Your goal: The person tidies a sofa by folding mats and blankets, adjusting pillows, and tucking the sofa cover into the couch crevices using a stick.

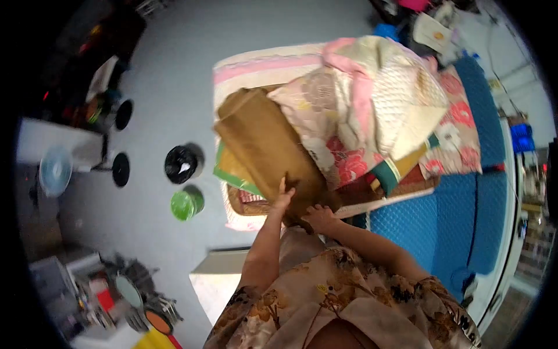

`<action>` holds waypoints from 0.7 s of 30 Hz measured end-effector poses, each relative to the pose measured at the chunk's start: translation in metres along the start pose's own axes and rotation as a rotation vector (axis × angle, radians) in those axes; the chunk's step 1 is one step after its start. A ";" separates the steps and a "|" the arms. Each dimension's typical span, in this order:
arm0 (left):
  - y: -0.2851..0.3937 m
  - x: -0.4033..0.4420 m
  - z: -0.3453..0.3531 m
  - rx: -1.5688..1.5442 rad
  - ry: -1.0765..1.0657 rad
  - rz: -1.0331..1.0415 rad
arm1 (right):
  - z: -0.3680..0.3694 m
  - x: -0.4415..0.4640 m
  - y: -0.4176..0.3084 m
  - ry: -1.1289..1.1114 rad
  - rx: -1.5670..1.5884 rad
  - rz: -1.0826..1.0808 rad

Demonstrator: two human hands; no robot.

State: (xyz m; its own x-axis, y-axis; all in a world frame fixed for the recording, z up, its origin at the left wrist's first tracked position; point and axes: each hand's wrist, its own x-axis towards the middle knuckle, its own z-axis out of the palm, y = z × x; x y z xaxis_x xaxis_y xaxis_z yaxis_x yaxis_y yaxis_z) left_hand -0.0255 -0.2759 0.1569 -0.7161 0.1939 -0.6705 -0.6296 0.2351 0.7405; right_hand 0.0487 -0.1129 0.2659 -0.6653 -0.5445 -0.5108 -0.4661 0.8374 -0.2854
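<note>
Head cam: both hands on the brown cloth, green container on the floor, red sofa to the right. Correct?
Wrong colour: the sofa is blue, not red, per the head view. The rest holds: left hand and right hand on the brown cloth, green container on the floor, sofa to the right.

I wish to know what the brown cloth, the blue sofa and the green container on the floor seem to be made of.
Brown cloth: probably woven fabric, mostly matte; it bends in soft folds. Fibre unclear.
Blue sofa: apparently quilted fabric, slightly shiny; a repeating raised pattern shows.
Green container: likely smooth plastic, given its bright colour, but blur leaves this open.
</note>
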 end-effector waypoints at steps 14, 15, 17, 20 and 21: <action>0.261 -0.189 0.051 -0.326 -1.980 0.558 | 0.080 -0.149 -0.004 -0.077 0.752 0.638; 0.270 -0.195 0.048 -0.399 -2.060 0.573 | 0.090 -0.151 -0.008 -0.033 0.740 0.674; 0.282 -0.208 0.050 -0.419 -2.133 0.492 | 0.103 -0.154 -0.016 0.035 0.730 0.731; 0.283 -0.219 0.071 -0.438 -2.191 0.404 | 0.109 -0.157 -0.015 0.155 0.766 0.757; 0.281 -0.223 0.079 -0.458 -2.206 0.372 | 0.110 -0.160 -0.012 0.193 0.788 0.756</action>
State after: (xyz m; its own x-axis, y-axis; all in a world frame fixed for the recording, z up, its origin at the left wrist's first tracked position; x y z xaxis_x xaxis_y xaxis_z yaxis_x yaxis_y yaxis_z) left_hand -0.0189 -0.1782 0.5112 0.3450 0.6352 0.6910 -0.8253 -0.1452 0.5456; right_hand 0.2250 -0.0305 0.2621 -0.7336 0.1788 -0.6556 0.5538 0.7163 -0.4244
